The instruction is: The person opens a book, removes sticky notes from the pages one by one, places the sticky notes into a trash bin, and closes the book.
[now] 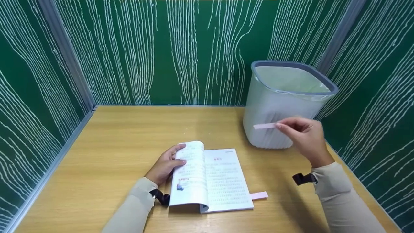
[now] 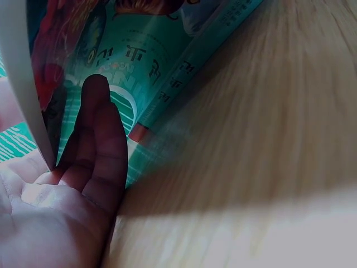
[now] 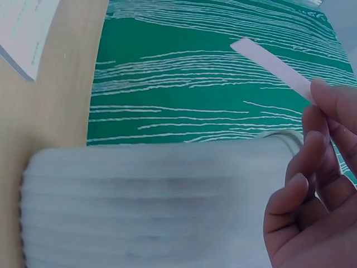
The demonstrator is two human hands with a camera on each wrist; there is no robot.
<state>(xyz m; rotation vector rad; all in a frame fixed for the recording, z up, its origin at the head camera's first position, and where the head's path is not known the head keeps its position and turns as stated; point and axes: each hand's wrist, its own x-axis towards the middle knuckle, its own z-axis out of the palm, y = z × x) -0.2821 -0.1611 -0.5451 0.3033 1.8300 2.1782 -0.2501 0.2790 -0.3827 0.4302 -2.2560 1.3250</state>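
An open book point(image 1: 223, 178) lies on the table, its left part lifted and curling. My left hand point(image 1: 163, 166) grips that left part, thumb on the page; in the left wrist view the fingers point(image 2: 103, 145) lie behind the colourful green cover point(image 2: 150, 50). A pink paper strip point(image 1: 258, 195) sticks out from the book's lower right edge. Raised in front of the bin, my right hand point(image 1: 302, 137) pinches another pink paper strip point(image 1: 264, 126) between thumb and fingertips. That strip point(image 3: 273, 67) points away from the hand in the right wrist view.
A whitish bin point(image 1: 275, 106) with a grey rim and a plastic liner stands at the table's back right. Green panels point(image 1: 220, 51) with white wavy lines enclose the wooden table point(image 1: 129, 139) at the back and sides. Each wrist wears a black strap mount point(image 1: 304, 179).
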